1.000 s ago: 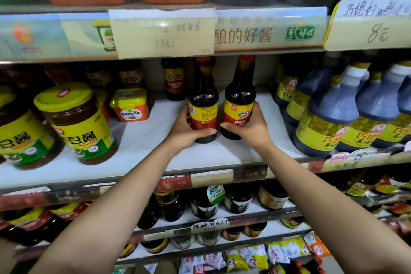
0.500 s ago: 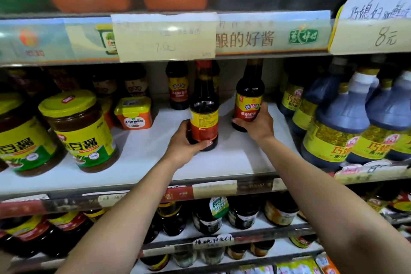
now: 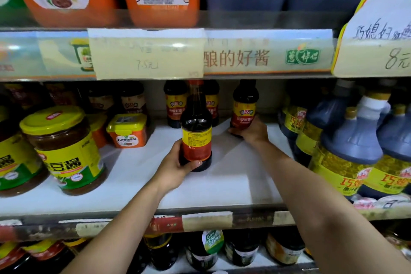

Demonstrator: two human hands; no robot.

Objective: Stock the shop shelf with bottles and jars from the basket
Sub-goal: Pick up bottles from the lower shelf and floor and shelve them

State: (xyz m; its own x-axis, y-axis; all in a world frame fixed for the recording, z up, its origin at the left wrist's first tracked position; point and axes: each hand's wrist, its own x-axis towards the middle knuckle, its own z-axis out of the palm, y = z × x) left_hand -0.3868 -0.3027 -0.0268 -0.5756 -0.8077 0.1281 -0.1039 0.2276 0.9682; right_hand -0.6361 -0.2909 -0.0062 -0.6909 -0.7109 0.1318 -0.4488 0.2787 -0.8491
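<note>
Head view: right hand [image 3: 253,131] grips a sauce bottle [image 3: 244,109], now pushed back beside the rear row [image 3: 175,104]. Left hand [image 3: 175,169] grips a second bottle [image 3: 195,138], unmoved on the shelf [image 3: 133,173]. One placement is judged nearly complete, one pending.

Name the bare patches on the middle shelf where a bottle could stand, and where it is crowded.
Bare shelf between the yellow-lidded jar and the bottle in the left hand, and in front between the forearms. Crowded: jugs at right, small bottles at back.
</note>
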